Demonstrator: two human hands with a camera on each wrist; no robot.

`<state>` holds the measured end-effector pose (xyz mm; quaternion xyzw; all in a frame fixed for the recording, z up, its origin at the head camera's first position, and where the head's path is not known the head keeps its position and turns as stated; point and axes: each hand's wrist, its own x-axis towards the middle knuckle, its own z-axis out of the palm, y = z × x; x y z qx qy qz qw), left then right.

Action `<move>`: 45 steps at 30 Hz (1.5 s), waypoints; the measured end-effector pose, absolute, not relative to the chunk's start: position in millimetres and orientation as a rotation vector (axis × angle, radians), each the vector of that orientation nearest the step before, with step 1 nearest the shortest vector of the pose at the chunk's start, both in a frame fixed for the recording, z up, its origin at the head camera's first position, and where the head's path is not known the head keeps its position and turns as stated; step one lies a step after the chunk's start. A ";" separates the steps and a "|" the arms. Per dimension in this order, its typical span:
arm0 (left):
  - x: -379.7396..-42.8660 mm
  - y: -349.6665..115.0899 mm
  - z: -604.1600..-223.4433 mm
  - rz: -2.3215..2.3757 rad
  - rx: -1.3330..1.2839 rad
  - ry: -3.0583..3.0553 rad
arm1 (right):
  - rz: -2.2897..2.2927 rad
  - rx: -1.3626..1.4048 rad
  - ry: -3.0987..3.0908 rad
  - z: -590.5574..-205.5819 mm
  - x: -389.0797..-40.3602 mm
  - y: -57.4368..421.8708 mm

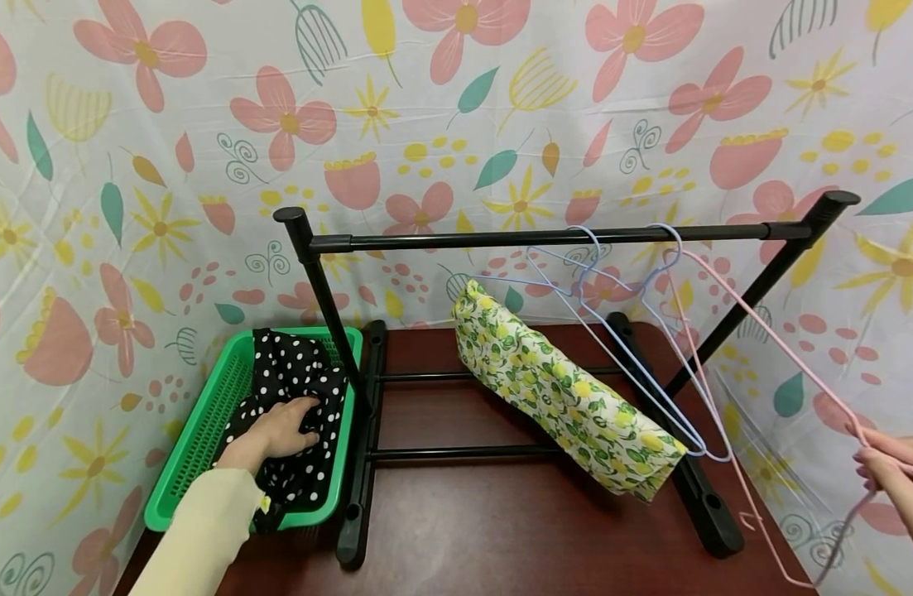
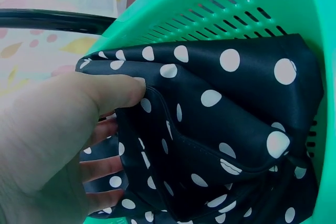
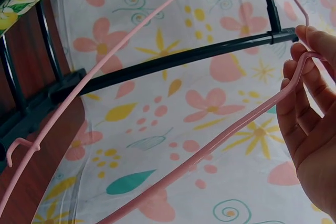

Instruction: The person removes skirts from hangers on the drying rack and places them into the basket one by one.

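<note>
On the left, my left hand (image 1: 281, 430) rests on a black cloth with white polka dots (image 1: 295, 480), which lies bunched in a green basket (image 1: 169, 488). In the left wrist view, the thumb touches the cloth's fold, and the fingertips disappear behind its edge. My right hand (image 1: 896, 463) pinches a pink hanger (image 1: 799, 364) at the right edge of the head view. The right wrist view shows the fingers and thumb around the bent wire near its neck. A lemon-print cloth (image 1: 553, 389) hangs, sloping, from a blue hanger (image 1: 590, 273) on the black rack's bar (image 1: 456, 241).
Another blue hanger (image 1: 660, 269) hangs to the right on the same bar. The rack's left foot (image 1: 357, 497) stands beside the basket, on a dark red-brown table (image 1: 471, 530). Behind everything is a flower-print curtain (image 1: 456, 108).
</note>
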<state>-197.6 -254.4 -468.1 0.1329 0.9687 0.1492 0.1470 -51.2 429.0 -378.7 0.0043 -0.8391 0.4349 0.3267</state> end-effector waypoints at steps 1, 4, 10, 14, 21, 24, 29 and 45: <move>-197.3 -254.7 -468.0 0.432 0.384 2.790 | 1.143 -0.005 -2.191 -377.8 -51.1 426.7; -196.7 -255.5 -467.3 0.451 0.381 2.794 | 1.125 -0.042 -2.183 -377.7 -52.4 424.4; -195.1 -255.4 -464.2 0.481 0.387 2.811 | 1.073 -0.016 -2.210 -375.1 -57.6 422.1; -193.2 -255.0 -461.2 0.495 0.382 2.820 | 1.064 -0.016 -2.215 -372.4 -62.9 420.0; -188.4 -252.2 -455.7 0.512 0.374 2.845 | 1.027 0.025 -2.214 -365.3 -71.6 411.3; -186.3 -249.8 -452.6 0.525 0.404 2.865 | 1.040 0.069 -2.206 -362.7 -74.8 409.6; -182.2 -245.1 -445.1 0.555 0.456 2.912 | 1.050 0.141 -2.202 -359.4 -81.1 410.3; -168.6 -239.0 -432.7 0.637 0.490 3.057 | 0.817 0.207 -2.308 -344.6 -98.4 401.6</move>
